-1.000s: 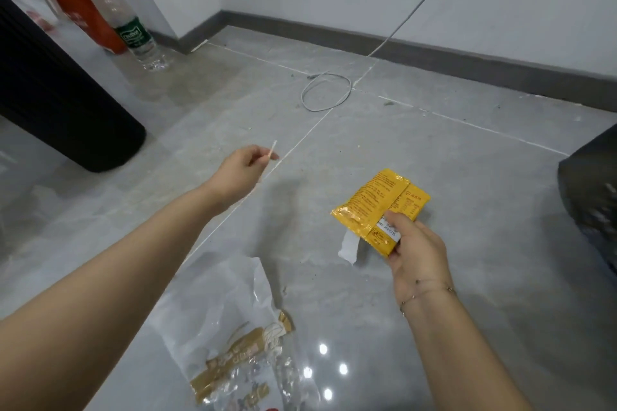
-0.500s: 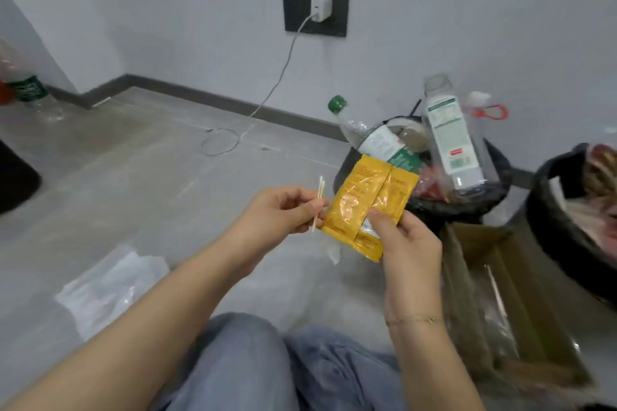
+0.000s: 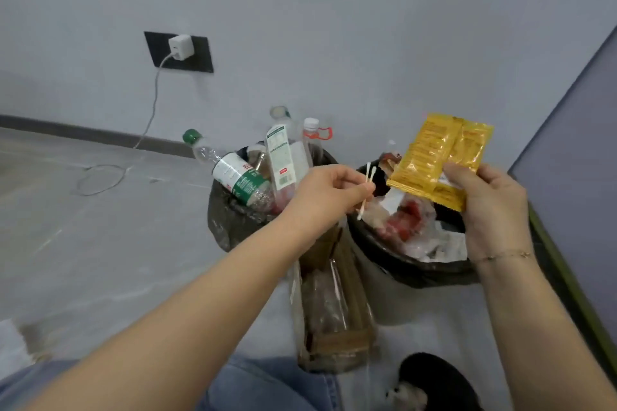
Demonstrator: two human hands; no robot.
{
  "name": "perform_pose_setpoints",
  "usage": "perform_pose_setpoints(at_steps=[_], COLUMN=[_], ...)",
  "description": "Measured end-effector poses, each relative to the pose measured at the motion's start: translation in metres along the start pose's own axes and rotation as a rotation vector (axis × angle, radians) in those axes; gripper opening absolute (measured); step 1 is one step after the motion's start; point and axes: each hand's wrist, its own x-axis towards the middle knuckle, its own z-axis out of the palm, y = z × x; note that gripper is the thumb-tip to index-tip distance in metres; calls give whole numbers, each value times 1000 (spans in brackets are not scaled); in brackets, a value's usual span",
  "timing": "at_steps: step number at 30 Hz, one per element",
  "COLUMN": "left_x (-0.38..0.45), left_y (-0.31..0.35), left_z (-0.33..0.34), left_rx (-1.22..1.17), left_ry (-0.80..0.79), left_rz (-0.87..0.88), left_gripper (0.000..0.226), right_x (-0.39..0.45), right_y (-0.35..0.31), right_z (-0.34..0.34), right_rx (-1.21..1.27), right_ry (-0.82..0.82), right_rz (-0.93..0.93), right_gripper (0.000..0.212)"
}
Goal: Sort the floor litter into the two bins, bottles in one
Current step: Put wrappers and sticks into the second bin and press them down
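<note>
My left hand (image 3: 329, 195) pinches two white cotton swabs (image 3: 366, 188) over the gap between the two bins. My right hand (image 3: 490, 210) grips yellow foil sachets (image 3: 437, 157) above the right bin (image 3: 410, 269), which has a black liner and holds wrappers and red and white litter. The left bin (image 3: 223, 220), also black-lined, is full of plastic bottles (image 3: 245, 182), some with green or white caps, sticking out of its top.
A flattened brown cardboard box with a clear window (image 3: 334, 304) lies between the bins, reaching toward my knees. A white charger (image 3: 181, 47) is plugged into a black wall socket, and its cable loops on the grey floor (image 3: 100, 177). A black slipper (image 3: 434, 384) is at the bottom right.
My view swung right from the open floor to the bins. Both hands carried the swabs and sachets up and right, now over the bins.
</note>
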Motion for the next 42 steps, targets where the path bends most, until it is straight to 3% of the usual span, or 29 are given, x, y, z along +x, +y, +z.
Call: perform_pose_setpoints(at_steps=[5, 8, 10, 12, 18, 25, 33, 42], left_x=[40, 45, 39, 32, 13, -28, -122, -224], left_y=[-6, -19, -27, -31, -22, -39, -104, -193], left_z=[65, 80, 81, 77, 51, 0, -119, -239], left_rx=[232, 493, 573, 572, 397, 105, -135, -253], left_ry=[-45, -28, -3, 21, 59, 226, 602, 975], left_rz=[41, 93, 115, 136, 127, -6, -192, -333], left_gripper=[16, 18, 22, 24, 21, 12, 16, 20], right_x=[41, 46, 45, 40, 18, -30, -116, -231], right_y=[13, 23, 33, 37, 26, 22, 70, 128], right_z=[-52, -59, -61, -60, -46, 24, 160, 296], right_rx=[-214, -567, -884, -1017, -774, -297, -310, -296], right_ry=[-113, -243, -230, -162, -156, -392, -758, -1024], right_rz=[169, 147, 86, -29, -239, -175, -150, -5], right_gripper=[11, 26, 51, 59, 45, 21, 19, 11])
